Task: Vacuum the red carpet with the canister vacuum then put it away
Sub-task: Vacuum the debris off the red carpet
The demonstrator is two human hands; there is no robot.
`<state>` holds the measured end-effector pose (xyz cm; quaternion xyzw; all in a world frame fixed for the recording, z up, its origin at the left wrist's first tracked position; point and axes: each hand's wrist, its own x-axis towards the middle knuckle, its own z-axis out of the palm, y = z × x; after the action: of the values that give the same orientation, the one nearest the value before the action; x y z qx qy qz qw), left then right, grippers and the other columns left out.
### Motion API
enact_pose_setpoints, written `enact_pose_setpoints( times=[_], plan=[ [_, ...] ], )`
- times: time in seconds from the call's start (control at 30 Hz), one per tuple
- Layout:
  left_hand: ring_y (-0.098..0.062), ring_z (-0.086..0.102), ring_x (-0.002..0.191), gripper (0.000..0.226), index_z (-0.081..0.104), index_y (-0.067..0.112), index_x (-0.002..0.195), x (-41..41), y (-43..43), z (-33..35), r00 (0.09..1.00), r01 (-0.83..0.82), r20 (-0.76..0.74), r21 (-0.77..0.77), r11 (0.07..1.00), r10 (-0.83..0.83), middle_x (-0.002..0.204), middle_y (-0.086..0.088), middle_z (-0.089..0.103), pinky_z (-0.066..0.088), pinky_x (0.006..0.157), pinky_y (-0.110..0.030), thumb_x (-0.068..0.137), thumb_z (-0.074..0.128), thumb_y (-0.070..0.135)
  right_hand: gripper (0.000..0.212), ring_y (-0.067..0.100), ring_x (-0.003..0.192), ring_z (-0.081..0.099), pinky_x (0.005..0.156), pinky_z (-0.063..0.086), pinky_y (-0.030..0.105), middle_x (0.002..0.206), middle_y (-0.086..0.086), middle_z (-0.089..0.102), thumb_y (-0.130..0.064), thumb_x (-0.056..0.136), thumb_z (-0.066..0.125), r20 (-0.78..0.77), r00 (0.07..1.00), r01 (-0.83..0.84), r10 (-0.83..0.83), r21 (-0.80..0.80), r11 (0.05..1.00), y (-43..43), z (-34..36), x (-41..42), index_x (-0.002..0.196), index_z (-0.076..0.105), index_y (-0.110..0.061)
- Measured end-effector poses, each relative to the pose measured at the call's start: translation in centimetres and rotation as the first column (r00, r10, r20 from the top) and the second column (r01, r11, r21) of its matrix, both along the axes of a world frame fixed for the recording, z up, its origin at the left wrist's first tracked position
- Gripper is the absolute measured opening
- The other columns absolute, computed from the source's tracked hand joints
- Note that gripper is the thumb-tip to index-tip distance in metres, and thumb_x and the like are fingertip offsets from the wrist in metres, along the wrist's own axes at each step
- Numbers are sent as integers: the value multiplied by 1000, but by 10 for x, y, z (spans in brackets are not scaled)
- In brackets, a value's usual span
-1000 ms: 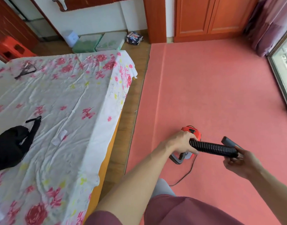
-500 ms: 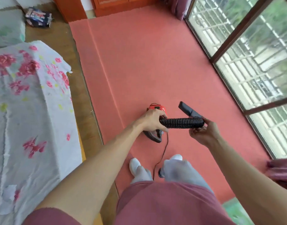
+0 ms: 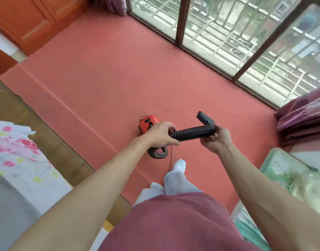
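A small red canister vacuum (image 3: 149, 125) with a dark grey handle (image 3: 158, 153) hangs above the red carpet (image 3: 108, 73), partly hidden by my left hand (image 3: 160, 135). My left hand grips the vacuum where the black ribbed hose (image 3: 192, 133) joins it. My right hand (image 3: 216, 140) holds the hose's far end, just behind the flat black nozzle (image 3: 203, 117), which points up and away. A thin black cord (image 3: 171, 157) drops from the vacuum toward my feet.
Tall windows (image 3: 228, 33) line the carpet's far side, with bunched purple curtain (image 3: 304, 115) at the right. An orange wooden cabinet (image 3: 28, 20) stands at the back left. The flowered bed sheet (image 3: 16, 160) is at left, past bare wood floor (image 3: 52, 138). A greenish plastic box (image 3: 289, 178) sits at right.
The view has swung right, from the bed toward the windows. Both hands keep the same hold on vacuum and hose, now carried closer to the window side of the carpet.
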<state>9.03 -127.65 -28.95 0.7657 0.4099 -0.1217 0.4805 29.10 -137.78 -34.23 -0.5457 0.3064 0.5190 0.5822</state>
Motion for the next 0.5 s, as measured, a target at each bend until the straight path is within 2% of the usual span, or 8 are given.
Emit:
enact_pose_setpoints(
  times=[0.13,0.27,0.4,0.5],
  plan=[
    [-12,66,90,40,66,24,103,31,5,-7,993,114,-17,-28,993,-115,98,7,70,51,82,-25,70,86,35,15,15,59,44,54,41,26,69,2,45,-23,87,61,-1,999,49,-49,-16,999,-25,-9,15,88,48,-14],
    [-16,68,95,46,67,18,112,58,-11,-14,962,261,-42,-122,958,-268,103,2,71,55,89,-32,72,87,32,16,14,54,42,54,40,24,67,1,42,-21,89,58,-7,983,186,-186,-13,983,-60,-13,24,87,45,-13],
    [-15,65,91,47,69,18,116,74,-27,-17,888,448,-34,-157,880,-459,101,3,69,53,86,-30,74,85,33,15,14,60,42,59,39,24,71,2,41,-23,90,56,12,974,226,-225,-15,974,-98,-17,19,87,45,-13],
    [-17,67,82,38,70,20,104,74,-29,-22,787,598,-62,-165,784,-614,91,1,71,59,78,-37,73,83,37,17,14,61,40,60,38,24,70,2,41,-22,90,54,23,950,312,-311,-35,949,-115,-10,-5,81,44,-13]
  ],
)
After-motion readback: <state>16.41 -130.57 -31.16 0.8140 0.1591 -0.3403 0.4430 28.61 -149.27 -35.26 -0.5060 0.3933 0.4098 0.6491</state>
